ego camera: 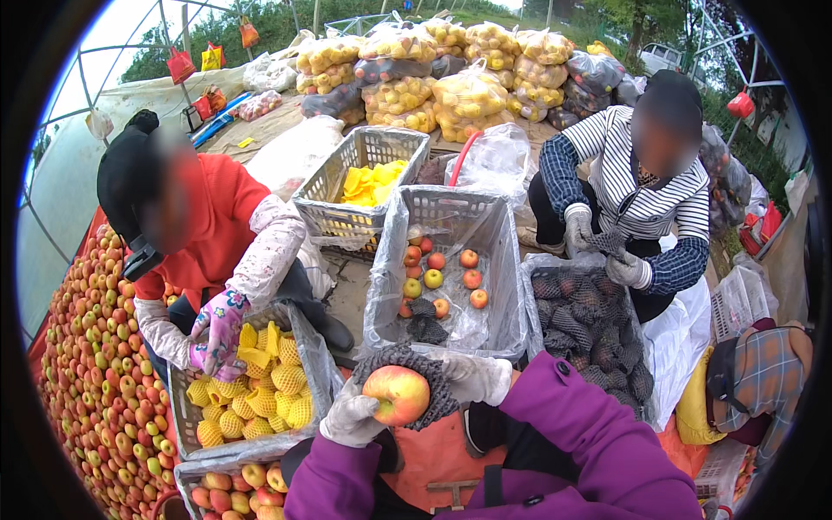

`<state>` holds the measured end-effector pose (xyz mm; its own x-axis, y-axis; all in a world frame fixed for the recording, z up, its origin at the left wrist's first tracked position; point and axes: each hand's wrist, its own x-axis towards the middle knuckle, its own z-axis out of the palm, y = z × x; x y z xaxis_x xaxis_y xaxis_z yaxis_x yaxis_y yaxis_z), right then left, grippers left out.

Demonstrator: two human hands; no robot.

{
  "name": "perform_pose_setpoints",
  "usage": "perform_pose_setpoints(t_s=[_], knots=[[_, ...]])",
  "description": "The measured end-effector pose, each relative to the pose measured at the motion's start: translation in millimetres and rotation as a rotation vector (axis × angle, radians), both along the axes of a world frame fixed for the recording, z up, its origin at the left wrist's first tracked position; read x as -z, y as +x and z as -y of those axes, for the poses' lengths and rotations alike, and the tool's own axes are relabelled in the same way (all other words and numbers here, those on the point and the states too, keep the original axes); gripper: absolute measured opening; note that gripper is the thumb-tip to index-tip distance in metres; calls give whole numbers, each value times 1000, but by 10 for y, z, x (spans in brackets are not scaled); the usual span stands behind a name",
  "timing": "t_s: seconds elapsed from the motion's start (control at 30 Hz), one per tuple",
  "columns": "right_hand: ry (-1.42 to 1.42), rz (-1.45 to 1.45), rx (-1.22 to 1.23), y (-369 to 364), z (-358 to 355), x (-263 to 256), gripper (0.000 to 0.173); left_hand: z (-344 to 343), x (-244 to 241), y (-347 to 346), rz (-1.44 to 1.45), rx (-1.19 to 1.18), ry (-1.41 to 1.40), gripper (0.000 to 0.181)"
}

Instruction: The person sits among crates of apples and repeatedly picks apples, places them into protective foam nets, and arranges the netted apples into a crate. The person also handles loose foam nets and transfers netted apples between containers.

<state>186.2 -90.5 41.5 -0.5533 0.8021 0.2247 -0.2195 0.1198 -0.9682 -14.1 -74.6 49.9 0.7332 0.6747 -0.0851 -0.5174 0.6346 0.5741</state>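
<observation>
A large red-yellow apple point(398, 393) sits partly inside a dark grey foam net sleeve point(432, 383), its near side bare. My left hand point(351, 416), in a white glove, grips the apple from the left with the thumb on its skin. My right hand point(478, 378), also gloved, holds the sleeve on the right; its fingertips are partly hidden behind the mesh. Just beyond my hands stands a plastic-lined crate point(379, 305) with several loose apples point(433, 278) and a crumpled grey net sleeve point(426, 323) inside.
A crate of grey-netted apples point(582, 325) is at right, beside a co-worker in stripes point(637, 175). Left, another co-worker point(214, 214) reaches over a crate of yellow-netted apples point(266, 396). Bare apples fill a crate point(237, 494) and a large heap point(97, 377). Filled bags point(403, 97) are stacked behind.
</observation>
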Motion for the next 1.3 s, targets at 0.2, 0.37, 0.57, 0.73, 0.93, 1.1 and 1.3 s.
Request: perform_pose_setpoints(t_s=[0.2,0.37,0.57,0.73,0.93,1.1,1.3], knots=[[-692,-532,-121,57,-11,-71,48,-127,-14,-37,-115,68,211,87],[-476,-395,310,217,-130,132,25,-207,-100,112,-349,-54,402,71],[724,556,868,119,-40,48,43,-186,208,263,-671,-458,600,57],[892,560,437,-265,145,61,43,-260,419,203,-240,-512,341,58],[544,251,850,-15,-17,60,50,-234,323,207,-306,-503,362,58],[486,345,691,11,-123,159,51,-234,407,243,-316,-462,484,61],[177,-120,746,-3,-109,200,44,-200,239,242,-204,-368,390,89]])
